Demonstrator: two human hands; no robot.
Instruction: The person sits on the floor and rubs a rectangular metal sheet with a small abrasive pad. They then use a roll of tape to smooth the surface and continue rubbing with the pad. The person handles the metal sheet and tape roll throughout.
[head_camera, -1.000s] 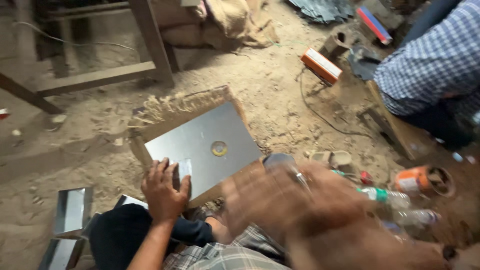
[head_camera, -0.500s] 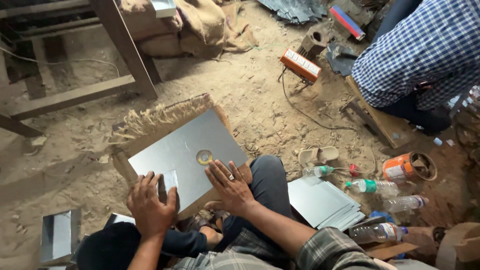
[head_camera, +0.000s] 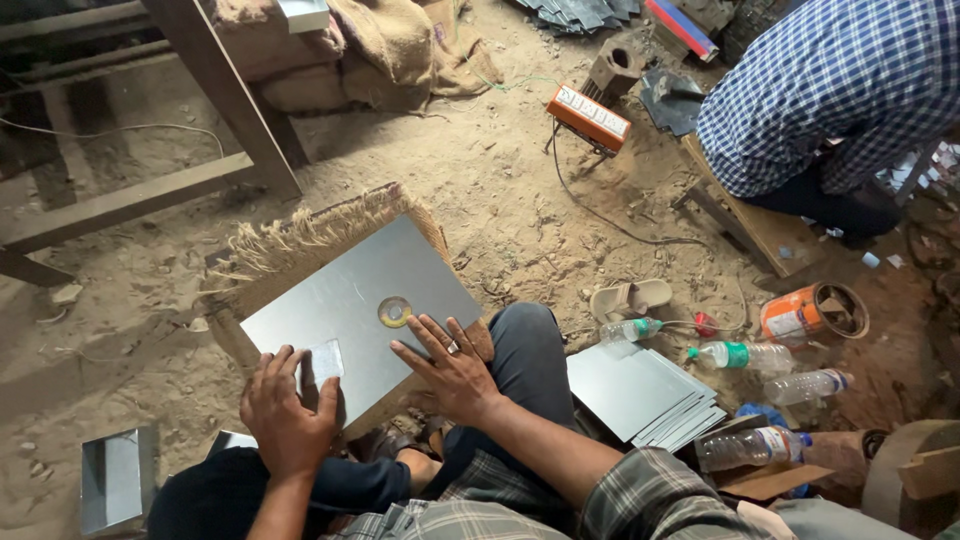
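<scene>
Left hand (head_camera: 285, 405) flat, fingers spread, palm down on near-left corner of grey metal sheet (head_camera: 400, 270), beside small pale paper patch (head_camera: 322, 362); right hand (head_camera: 452, 362) open, fingers splayed, pressing sheet's near-right edge, ring on one finger; round brass-coloured ring (head_camera: 394, 311) at sheet centre, just beyond right fingertips; sheet lying on frayed burlap mat (head_camera: 290, 240), centre-left of frame, on sandy floor; stack of similar sheets (head_camera: 640, 390) lower right; plastic bottles (head_camera: 745, 355) and orange tin (head_camera: 810, 315) further right; person in checked shirt (head_camera: 850, 80) upper right.
</scene>
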